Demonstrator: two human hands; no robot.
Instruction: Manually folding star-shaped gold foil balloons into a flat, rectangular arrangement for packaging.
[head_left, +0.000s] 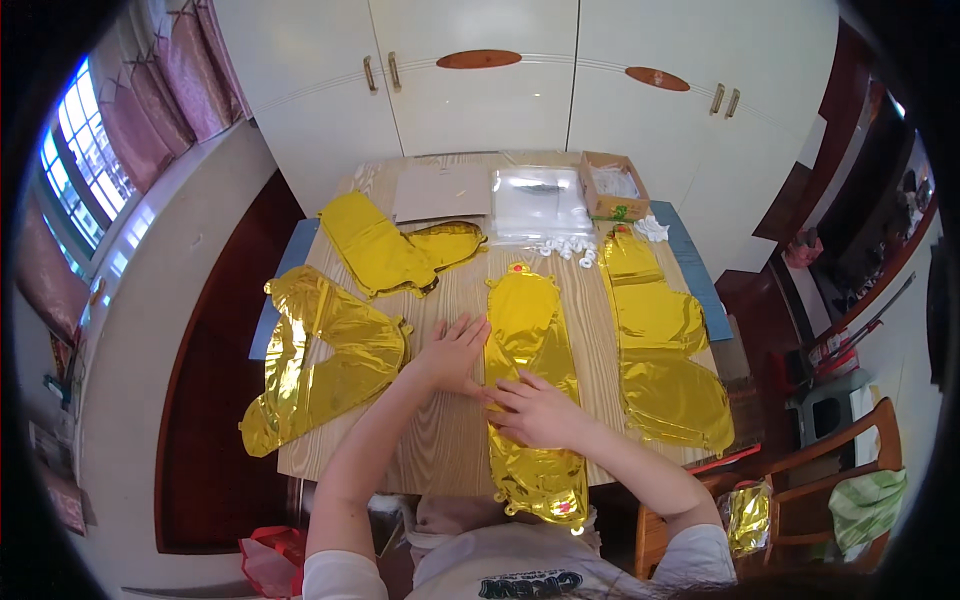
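Note:
A long, flat gold foil balloon (524, 305) lies lengthwise on the wooden table (440, 450) in front of me. My left hand (455, 352) rests flat with fingers apart, its fingertips at the balloon's left edge. Across the balloon's middle lies my right hand (538, 408), fingers stretched toward the left edge. Neither hand grips anything that I can see. To the left is a wide gold foil balloon (335, 350), overhanging the table edge. Another gold foil balloon (370, 245) lies folded at the far left, and a wavy-edged one (662, 330) is on the right.
At the back are a grey-brown cardboard sheet (442, 192), clear plastic bags (540, 205) and an open cardboard box (615, 185). Several small white rings (586, 261) lie before the bags. A wooden chair (860, 440) with a green cloth (868, 508) stands at near right.

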